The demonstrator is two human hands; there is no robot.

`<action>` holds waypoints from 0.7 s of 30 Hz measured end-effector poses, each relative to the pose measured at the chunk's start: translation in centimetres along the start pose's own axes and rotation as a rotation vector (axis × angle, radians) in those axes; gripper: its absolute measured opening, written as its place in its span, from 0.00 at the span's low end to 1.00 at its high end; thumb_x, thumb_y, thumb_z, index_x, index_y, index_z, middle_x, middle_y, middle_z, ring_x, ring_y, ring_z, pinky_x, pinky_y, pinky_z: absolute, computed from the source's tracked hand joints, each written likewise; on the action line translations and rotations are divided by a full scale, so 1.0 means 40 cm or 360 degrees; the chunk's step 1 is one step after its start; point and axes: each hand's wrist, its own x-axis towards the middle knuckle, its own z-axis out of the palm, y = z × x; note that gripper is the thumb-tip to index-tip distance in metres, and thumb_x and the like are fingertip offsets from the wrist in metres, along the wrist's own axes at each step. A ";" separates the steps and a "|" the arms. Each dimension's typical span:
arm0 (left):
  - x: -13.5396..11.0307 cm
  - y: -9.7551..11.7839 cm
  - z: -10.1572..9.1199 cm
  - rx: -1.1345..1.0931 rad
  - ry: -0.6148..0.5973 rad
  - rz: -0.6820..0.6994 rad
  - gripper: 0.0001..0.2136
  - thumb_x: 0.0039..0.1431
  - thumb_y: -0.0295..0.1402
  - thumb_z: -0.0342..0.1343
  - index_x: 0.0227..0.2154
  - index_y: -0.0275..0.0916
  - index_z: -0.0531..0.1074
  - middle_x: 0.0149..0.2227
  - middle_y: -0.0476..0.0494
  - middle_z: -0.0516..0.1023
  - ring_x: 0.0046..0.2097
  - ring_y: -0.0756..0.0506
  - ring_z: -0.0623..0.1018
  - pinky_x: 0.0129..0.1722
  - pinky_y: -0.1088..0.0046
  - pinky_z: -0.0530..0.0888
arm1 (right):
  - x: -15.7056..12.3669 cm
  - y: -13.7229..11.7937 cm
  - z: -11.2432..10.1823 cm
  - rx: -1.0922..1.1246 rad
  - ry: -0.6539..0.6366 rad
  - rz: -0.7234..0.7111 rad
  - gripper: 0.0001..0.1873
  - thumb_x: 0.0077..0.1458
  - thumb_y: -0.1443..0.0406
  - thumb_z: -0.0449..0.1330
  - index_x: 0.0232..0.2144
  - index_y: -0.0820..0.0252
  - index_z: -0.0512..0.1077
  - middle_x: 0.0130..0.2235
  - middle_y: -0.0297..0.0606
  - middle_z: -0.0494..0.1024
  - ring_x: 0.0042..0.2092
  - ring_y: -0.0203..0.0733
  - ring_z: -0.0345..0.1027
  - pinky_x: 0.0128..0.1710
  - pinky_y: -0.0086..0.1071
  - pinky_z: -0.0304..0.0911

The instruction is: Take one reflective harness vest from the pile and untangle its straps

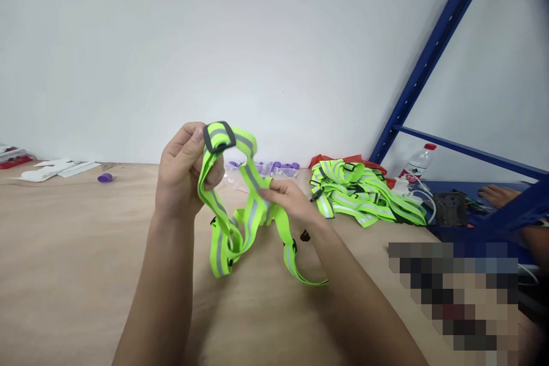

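Observation:
Held up over the table is a neon-green reflective strap harness [253,223] with a grey stripe along its bands. My left hand [184,166] grips it near a black slide buckle [219,136], thumb against the buckle's left edge. Farther right, my right hand [291,200] pinches the harness where several bands meet; its fingertips are partly hidden behind the strap. Loops dangle below both hands, and one loose band end curves toward my right forearm. A heap of similar green straps [364,191] lies on the table to the right.
The wooden table [77,274] meets a white wall. Purple parts in clear plastic [274,169] lie at the back, a purple cap [105,178] and white pieces [60,169] at left. A blue metal frame [433,57], a bottle [418,163] and another person's hand [495,195] are at right.

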 end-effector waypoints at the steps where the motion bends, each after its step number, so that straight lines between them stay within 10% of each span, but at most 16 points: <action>1: 0.000 0.004 -0.006 0.0037 -0.0060 -0.0044 0.11 0.55 0.41 0.67 0.28 0.42 0.72 0.16 0.57 0.58 0.14 0.56 0.56 0.10 0.80 0.53 | 0.001 -0.002 -0.018 0.0062 0.0125 -0.0023 0.24 0.49 0.44 0.65 0.20 0.57 0.69 0.22 0.31 0.67 0.27 0.38 0.63 0.25 0.30 0.58; 10: 0.019 -0.007 -0.086 0.0226 -0.0238 -0.0296 0.11 0.60 0.42 0.62 0.30 0.40 0.73 0.13 0.58 0.59 0.12 0.59 0.50 0.11 0.82 0.47 | -0.032 -0.070 -0.123 0.0484 0.0922 -0.0415 0.19 0.48 0.49 0.69 0.23 0.55 0.69 0.24 0.31 0.69 0.27 0.39 0.63 0.28 0.33 0.64; 16: 0.007 -0.043 -0.032 0.0631 -0.0452 -0.0364 0.14 0.63 0.44 0.59 0.34 0.37 0.78 0.29 0.43 0.78 0.30 0.49 0.77 0.29 0.74 0.75 | -0.055 -0.117 -0.089 0.0428 0.0746 -0.0488 0.14 0.52 0.52 0.67 0.31 0.55 0.76 0.31 0.36 0.79 0.33 0.44 0.72 0.32 0.35 0.68; 21: -0.015 -0.070 0.055 0.0863 -0.0778 -0.0478 0.15 0.62 0.46 0.57 0.41 0.39 0.78 0.41 0.42 0.81 0.45 0.43 0.79 0.42 0.69 0.76 | -0.067 -0.130 -0.064 0.0430 0.0513 -0.0365 0.15 0.52 0.52 0.68 0.33 0.57 0.77 0.26 0.33 0.77 0.25 0.38 0.70 0.24 0.31 0.66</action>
